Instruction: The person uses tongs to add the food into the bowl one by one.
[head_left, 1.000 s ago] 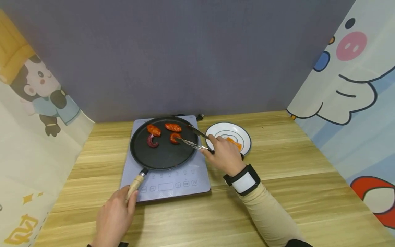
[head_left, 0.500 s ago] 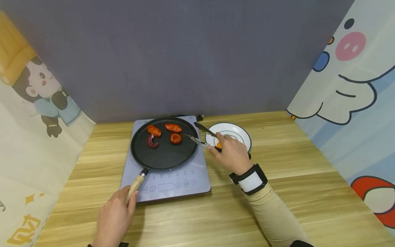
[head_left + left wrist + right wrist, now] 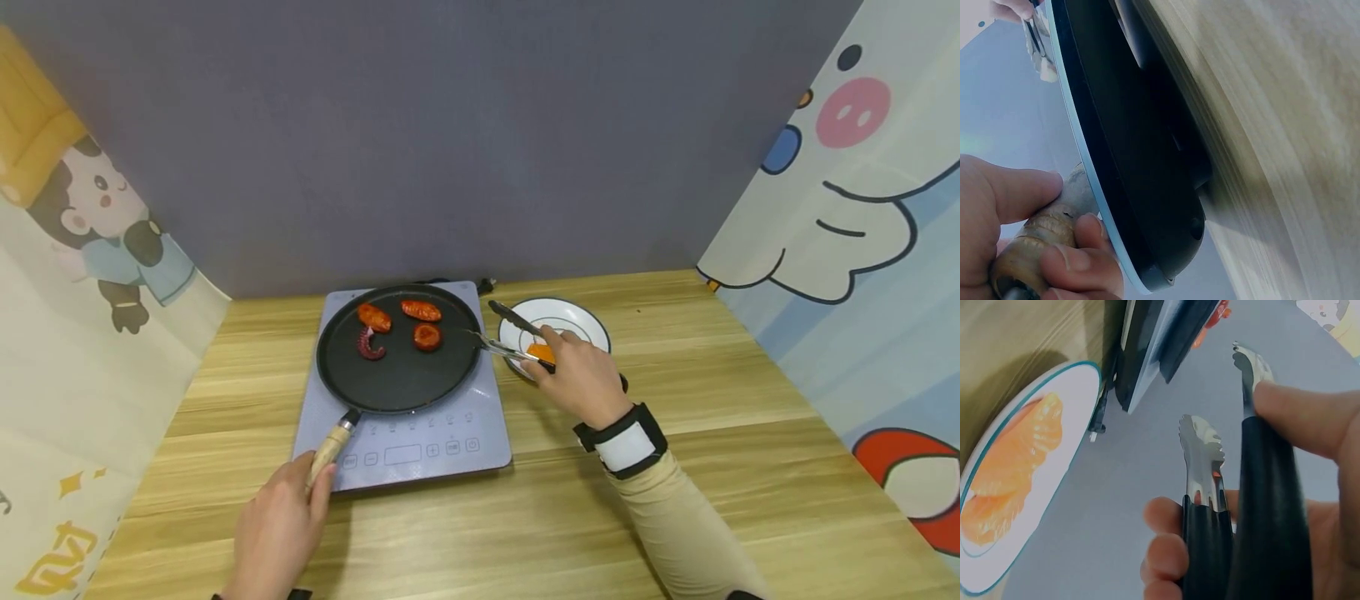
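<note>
My left hand (image 3: pixel 279 521) grips the wooden handle (image 3: pixel 328 452) of a black frying pan (image 3: pixel 405 379), its fingers curled round it. In the pan lie two reddish wing-shaped pieces (image 3: pixel 421 310), a round brown-red slice (image 3: pixel 427 337) and a curled purple octopus tentacle (image 3: pixel 368 343). My right hand (image 3: pixel 581 379) holds metal tongs (image 3: pixel 1204 456) with black grips, thumb on one arm and fingers on the other. The tongs' arms stand apart with nothing between the tips, over the pan's right rim and the plate. Orange food pieces (image 3: pixel 1016 469) lie on the white plate (image 3: pixel 562 312).
The pan sits on a light grey induction cooker (image 3: pixel 420 475) with touch buttons along its front. Behind it, a black plug (image 3: pixel 486 285) lies near the grey back panel (image 3: pixel 465 150). Wooden table (image 3: pixel 712 375) spreads on both sides, with cartoon-printed curtains left and right.
My right hand has drawn the tongs rightward, away from the round slice, which stays in the pan. The left hand has kept its hold on the handle without moving.
</note>
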Demonstrator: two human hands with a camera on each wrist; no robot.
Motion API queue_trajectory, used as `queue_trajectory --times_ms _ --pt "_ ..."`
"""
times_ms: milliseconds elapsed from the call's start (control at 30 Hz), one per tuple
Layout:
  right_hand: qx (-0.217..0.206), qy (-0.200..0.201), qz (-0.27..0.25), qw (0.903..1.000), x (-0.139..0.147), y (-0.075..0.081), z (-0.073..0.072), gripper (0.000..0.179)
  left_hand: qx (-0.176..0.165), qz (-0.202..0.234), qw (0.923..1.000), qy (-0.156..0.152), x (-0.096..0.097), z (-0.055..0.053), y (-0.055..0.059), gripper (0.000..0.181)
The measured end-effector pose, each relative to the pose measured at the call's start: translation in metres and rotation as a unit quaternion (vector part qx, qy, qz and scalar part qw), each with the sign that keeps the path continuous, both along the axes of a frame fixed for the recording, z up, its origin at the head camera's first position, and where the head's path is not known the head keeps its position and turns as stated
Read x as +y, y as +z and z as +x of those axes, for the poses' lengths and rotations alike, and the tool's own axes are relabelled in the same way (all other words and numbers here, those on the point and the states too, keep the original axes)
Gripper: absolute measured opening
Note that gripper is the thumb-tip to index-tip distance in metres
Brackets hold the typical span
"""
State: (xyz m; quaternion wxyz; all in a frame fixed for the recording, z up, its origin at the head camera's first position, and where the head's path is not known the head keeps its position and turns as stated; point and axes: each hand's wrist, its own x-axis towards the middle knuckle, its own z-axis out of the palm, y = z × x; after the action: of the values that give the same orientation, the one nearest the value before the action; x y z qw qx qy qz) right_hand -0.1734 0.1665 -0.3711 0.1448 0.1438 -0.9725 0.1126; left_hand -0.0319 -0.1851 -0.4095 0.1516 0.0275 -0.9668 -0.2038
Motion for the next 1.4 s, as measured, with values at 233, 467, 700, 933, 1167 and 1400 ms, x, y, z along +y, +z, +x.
queue_trajectory --times_ms 233,467,700,933,1167,1400 --pt "-0.001 -0.006 0.002 1.0000 0.020 0.007 0.001 0.065 0.012 -0.007 0.9999 -0.004 0.000 -0.001 0.000 0.030" --pt "-0.051 -0.024 0.005 0.9984 0.033 0.018 0.004 0.067 0.010 -0.004 0.9999 -0.005 0.000 -0.001 0.000 0.029" --pt "-0.105 -0.057 0.007 0.9929 0.045 0.033 0.009 0.069 -0.004 -0.001 1.0000 -0.008 -0.001 -0.002 0.003 0.028" --pt "-0.149 -0.085 0.019 0.9850 0.056 0.040 0.007 0.068 -0.001 0.002 1.0000 -0.005 0.000 0.000 0.001 0.025" --pt "-0.151 -0.122 0.019 0.9808 0.064 0.041 0.006 0.059 0.011 0.001 0.9999 -0.003 0.000 0.001 0.000 0.024" --pt "-0.167 -0.120 0.026 0.9783 0.069 0.038 0.005 0.045 0.005 0.004 1.0000 -0.001 0.001 0.001 0.000 0.026"
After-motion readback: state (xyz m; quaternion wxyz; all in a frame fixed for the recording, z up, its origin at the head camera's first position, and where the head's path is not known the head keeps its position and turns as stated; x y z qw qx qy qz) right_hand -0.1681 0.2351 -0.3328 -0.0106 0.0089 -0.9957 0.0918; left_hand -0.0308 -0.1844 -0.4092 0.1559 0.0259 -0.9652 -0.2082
